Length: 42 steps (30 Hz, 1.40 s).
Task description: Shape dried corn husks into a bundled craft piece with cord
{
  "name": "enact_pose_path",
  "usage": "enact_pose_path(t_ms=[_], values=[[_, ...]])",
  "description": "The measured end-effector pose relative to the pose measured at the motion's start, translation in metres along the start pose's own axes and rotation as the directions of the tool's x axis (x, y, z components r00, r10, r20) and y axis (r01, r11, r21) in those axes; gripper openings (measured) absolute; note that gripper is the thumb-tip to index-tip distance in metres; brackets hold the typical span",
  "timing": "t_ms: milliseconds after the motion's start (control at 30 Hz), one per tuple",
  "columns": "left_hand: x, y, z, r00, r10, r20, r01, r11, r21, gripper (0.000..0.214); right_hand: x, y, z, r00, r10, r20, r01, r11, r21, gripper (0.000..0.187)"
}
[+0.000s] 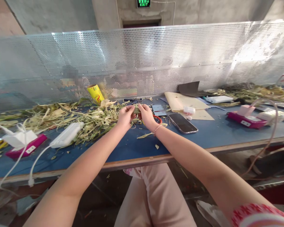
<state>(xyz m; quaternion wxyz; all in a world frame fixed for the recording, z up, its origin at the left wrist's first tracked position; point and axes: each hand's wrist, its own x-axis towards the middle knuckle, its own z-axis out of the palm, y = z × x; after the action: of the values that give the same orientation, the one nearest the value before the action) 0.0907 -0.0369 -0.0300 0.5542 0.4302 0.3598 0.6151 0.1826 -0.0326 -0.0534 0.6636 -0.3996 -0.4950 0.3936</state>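
Observation:
Over the blue table, my left hand (126,116) and my right hand (145,115) meet, fingertips pinched on a small grey-green piece (136,109). It looks like dried plant matter, but the fingers cover much of it and I cannot make out its kind. A heap of dried plant stems and leaves (94,121) lies just left of my left hand. Beside my right hand is a card-like rectangle with print (159,110), and farther right rests a dark-screened phone (183,123). A pale dry leaf strip (144,135) lies below my hands.
A yellow tube (96,94) stands tilted behind the heap. To the left are a white power bank (67,135) and a magenta box (26,146) with cables. On the right are beige paper (186,102) and another magenta box (246,120). A perforated metal screen (142,60) rises behind the table.

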Motion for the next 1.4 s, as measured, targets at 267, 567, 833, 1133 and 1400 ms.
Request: enact_pose_path(t_ms=[267, 567, 833, 1133, 1400], values=[[-0.002, -0.001, 0.001, 0.991, 0.126, -0.036, -0.122, 0.988, 0.097, 0.018, 0.003, -0.003, -0.004, 0.995, -0.093, -0.047, 0.084, 0.984, -0.156, 0.032], [-0.001, -0.008, 0.004, 0.987, 0.127, -0.095, -0.122, 0.991, 0.061, 0.014, 0.007, 0.002, -0.004, 0.997, -0.068, -0.043, 0.064, 0.995, -0.077, 0.032], [0.011, -0.017, 0.002, 0.951, 0.231, -0.206, -0.225, 0.973, 0.052, 0.016, -0.002, -0.009, 0.003, 0.997, -0.061, -0.039, 0.059, 0.997, -0.042, 0.031], [0.009, -0.014, 0.001, 0.948, 0.298, -0.116, -0.285, 0.952, 0.111, 0.015, 0.006, 0.001, 0.000, 0.997, -0.054, -0.057, 0.059, 0.993, 0.100, 0.034], [0.008, -0.013, 0.002, 0.941, 0.332, -0.065, -0.317, 0.932, 0.173, 0.018, 0.006, -0.006, -0.003, 0.998, 0.034, -0.052, -0.017, 0.953, 0.304, 0.033]])
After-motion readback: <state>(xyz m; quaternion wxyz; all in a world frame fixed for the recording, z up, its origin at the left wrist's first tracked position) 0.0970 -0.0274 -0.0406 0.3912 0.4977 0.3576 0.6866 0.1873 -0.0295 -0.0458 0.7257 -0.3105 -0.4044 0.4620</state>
